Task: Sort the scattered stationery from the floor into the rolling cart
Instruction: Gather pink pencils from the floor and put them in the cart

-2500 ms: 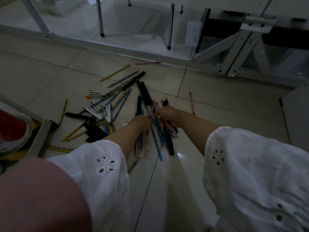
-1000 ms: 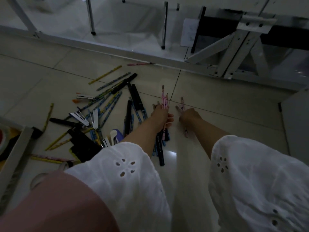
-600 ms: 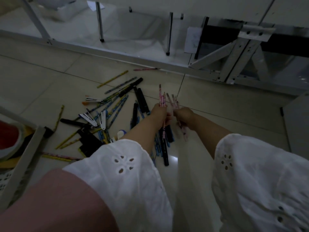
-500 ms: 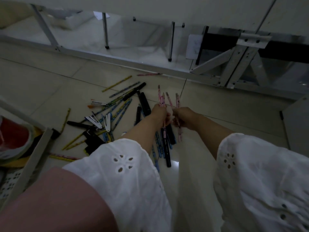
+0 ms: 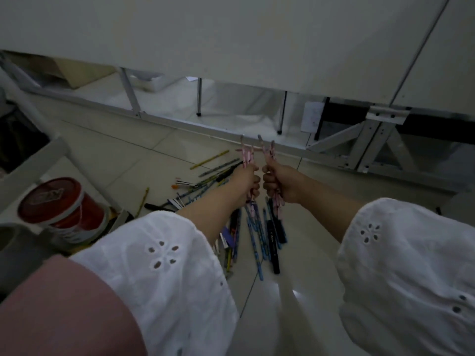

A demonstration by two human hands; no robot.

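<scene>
above the pale tiled floor (image 5: 128,155), left hand (image 5: 246,181) and right hand (image 5: 281,185) are each fisting mid-shaft a few thin pink patterned pencils (image 5: 246,156); light, stiff, smooth sticks, probably sliding unless bunched; blue and black pens (image 5: 259,232) are lying beneath.

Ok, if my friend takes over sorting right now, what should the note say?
Left hand grips pink pencils, upright. Right hand grips a second pink bunch, close beside it. Both are held above the floor.
On the floor: blue pencils, black markers, a yellow pencil.
Done: pink ones gathered.
Left to do: carry them to the cart on the left, then sort the remaining pile.
</scene>
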